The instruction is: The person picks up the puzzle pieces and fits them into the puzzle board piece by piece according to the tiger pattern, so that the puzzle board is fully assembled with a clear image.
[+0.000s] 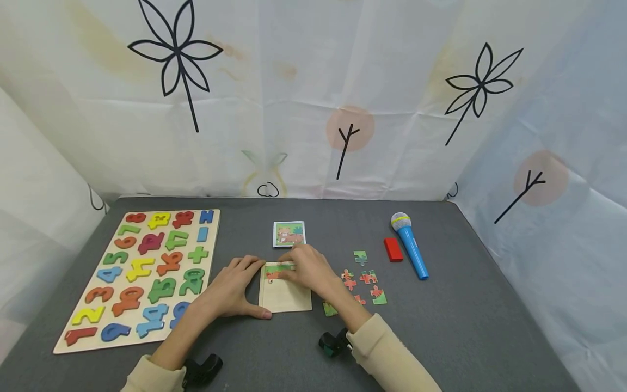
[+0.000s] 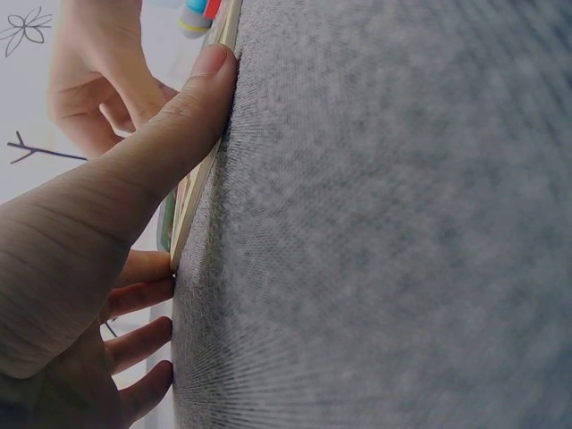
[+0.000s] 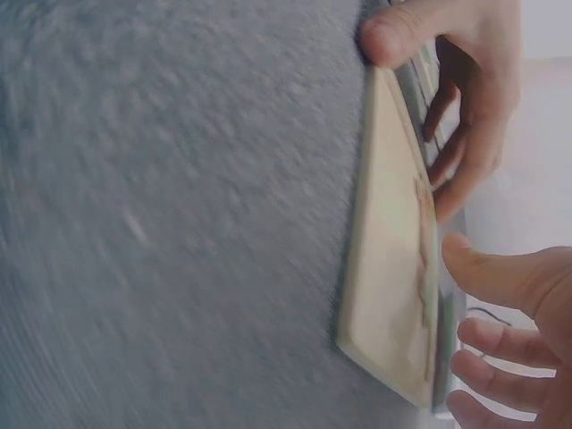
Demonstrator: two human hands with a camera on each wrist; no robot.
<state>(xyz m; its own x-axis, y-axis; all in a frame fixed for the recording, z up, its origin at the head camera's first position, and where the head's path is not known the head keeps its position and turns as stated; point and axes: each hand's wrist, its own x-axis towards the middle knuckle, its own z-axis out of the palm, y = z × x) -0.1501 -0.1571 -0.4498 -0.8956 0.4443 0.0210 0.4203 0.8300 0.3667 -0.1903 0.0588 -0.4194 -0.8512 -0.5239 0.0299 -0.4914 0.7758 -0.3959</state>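
A small wooden puzzle tray [image 1: 286, 296] lies on the table, with jigsaw pieces [image 1: 274, 272] along its far edge showing green and orange. My left hand [image 1: 235, 288] holds the tray at its left side, thumb by the near corner and forefinger by the far one. Over the far right part of the tray is my right hand [image 1: 308, 267], its thumb reaching toward the placed pieces. In the right wrist view, the right thumb [image 3: 483, 268] stands apart from the fingers, with nothing seen between them. Loose jigsaw pieces [image 1: 368, 277] lie to the right.
Behind the tray sits a square picture card [image 1: 289, 234]. A board of colourful numbers [image 1: 142, 261] takes up the left side. To the right lie a red block [image 1: 393, 250] and a blue toy microphone [image 1: 412, 247]. One green piece [image 1: 330, 309] is partly under the right forearm.
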